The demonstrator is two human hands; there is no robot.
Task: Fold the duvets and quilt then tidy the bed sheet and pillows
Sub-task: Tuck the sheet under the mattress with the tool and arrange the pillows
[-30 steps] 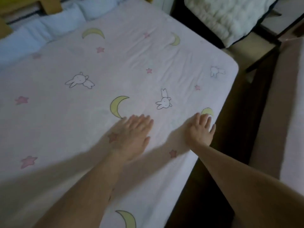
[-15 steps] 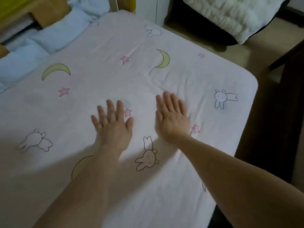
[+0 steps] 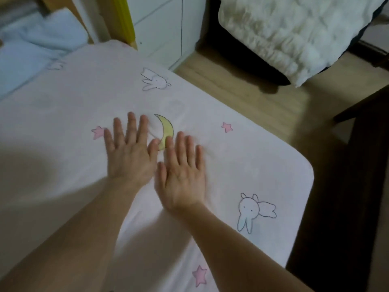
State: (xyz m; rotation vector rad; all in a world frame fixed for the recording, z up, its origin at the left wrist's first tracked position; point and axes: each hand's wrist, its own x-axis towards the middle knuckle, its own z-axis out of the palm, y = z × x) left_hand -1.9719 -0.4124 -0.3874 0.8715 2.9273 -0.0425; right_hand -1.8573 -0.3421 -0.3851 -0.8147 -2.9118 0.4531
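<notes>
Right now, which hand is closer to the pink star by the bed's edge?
The right hand. It lies flat on the bed sheet, just left of that pink star. The left hand lies farther left, beyond the yellow moon.

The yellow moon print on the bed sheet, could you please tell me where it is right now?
In the head view the yellow moon print sits mid-frame on the bed sheet, just beyond the gap between the left hand and right hand, its lower tip between them.

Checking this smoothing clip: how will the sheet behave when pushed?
Likely floppy: the sheet shows small wrinkles by the right hand. Probably light and thin, bunching ahead of flat palms. Its snug corner suggests it won't slide far under the left hand.
</notes>
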